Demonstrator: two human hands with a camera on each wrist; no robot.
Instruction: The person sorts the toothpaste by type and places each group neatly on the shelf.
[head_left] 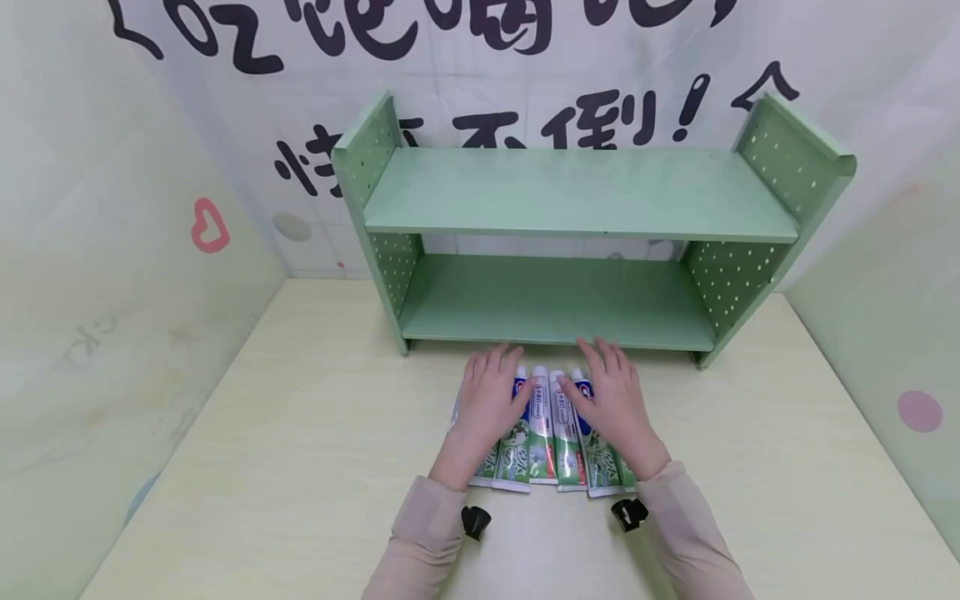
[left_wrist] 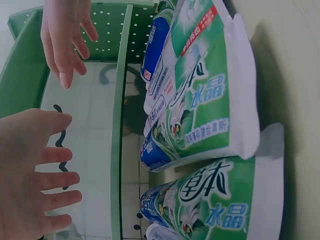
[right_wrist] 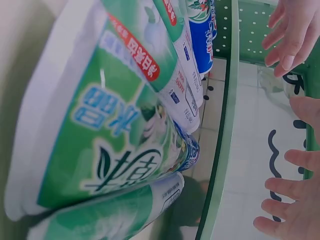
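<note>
Several toothpaste tubes (head_left: 541,433), green and white with some blue near the caps, lie side by side on the table with their caps toward the shelf. My left hand (head_left: 489,398) is over the left part of the row, fingers extended and spread. Over the right part is my right hand (head_left: 615,400), its fingers also extended. Both wrist views show a gap between the hands and the tubes, and neither hand holds anything. Close up, a green tube (left_wrist: 200,110) fills much of the left wrist view, and another tube (right_wrist: 115,120) the right one. The hands partly hide the outer tubes in the head view.
A green two-tier shelf (head_left: 555,300) with perforated side panels stands just beyond the tubes. White printed cloth (head_left: 525,92) hangs behind it, and pale walls (head_left: 135,275) border the light wooden table (head_left: 315,433) left and right.
</note>
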